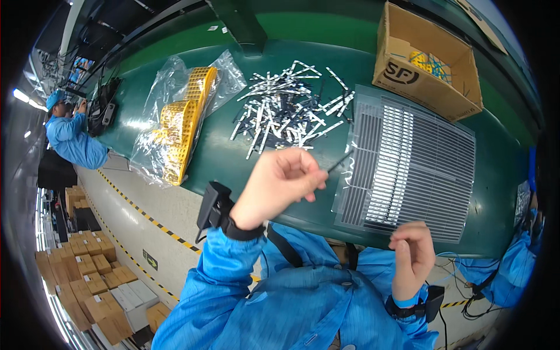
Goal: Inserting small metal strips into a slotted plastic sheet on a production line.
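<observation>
Between the thumb and fingers of my left hand (286, 181) is a thin dark strip (340, 161), pointing right toward a flat sheet (466, 221). That sheet carries rows of dark strips, with a band of white ones (389, 169) down its left-centre part. My right hand (413, 256) hovers at the sheet's near edge, its fingers curled in toward the thumb; what they hold, if anything, does not show. Beyond my left hand lies a loose heap of black and white strips (286, 111).
A clear plastic bag (149, 125) with yellow perforated sheets (189, 116) lies on the green table (227, 157) at left. An open cardboard box (429, 84) stands at the back right. One person (73, 131) works at far left; stacked cartons (87, 268) stand on the floor.
</observation>
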Demonstrator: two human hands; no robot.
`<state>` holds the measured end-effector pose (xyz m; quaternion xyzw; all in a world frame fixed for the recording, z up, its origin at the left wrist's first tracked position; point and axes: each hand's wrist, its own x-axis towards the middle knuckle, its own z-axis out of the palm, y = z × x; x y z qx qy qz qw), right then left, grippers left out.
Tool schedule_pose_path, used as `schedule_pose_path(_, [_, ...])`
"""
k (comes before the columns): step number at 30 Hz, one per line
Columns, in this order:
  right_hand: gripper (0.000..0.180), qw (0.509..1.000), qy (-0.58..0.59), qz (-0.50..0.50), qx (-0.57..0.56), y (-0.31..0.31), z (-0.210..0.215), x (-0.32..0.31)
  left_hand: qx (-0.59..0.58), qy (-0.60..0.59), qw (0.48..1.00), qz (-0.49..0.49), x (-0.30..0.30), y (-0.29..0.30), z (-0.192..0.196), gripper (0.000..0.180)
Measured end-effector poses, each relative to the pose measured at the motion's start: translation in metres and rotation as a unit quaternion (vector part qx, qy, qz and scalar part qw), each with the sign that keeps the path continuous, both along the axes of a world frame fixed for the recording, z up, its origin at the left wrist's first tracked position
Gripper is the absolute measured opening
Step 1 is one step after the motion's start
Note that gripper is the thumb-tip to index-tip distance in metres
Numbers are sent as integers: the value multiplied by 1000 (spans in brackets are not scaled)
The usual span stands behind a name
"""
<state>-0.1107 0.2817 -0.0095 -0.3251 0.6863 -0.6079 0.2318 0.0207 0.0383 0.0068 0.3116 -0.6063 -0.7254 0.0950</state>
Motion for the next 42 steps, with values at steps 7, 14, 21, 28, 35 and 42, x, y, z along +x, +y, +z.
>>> schedule_pose_path(7, [15,976,-213,23,-23,-41,20,-13,59,53,997,-13,1,56,1,6])
schedule_pose_path(14, [17,993,-96,63,-35,-31,15,-26,-11,36,994,-100,-6,62,3,7])
schedule_pose_path(21, [22,987,65,147,-23,-6,25,-29,261,64,939,-213,-8,65,-3,16])
schedule_pose_path(28, [22,968,135,204,-58,17,16,-23,424,68,845,-319,-8,92,-34,14])
schedule_pose_path(35, [27,983,66,170,1,18,18,-20,418,76,871,-247,-10,100,-23,13])
schedule_pose_path(42, [21,987,17,160,30,21,25,-24,39,13,984,-176,-9,97,1,10])
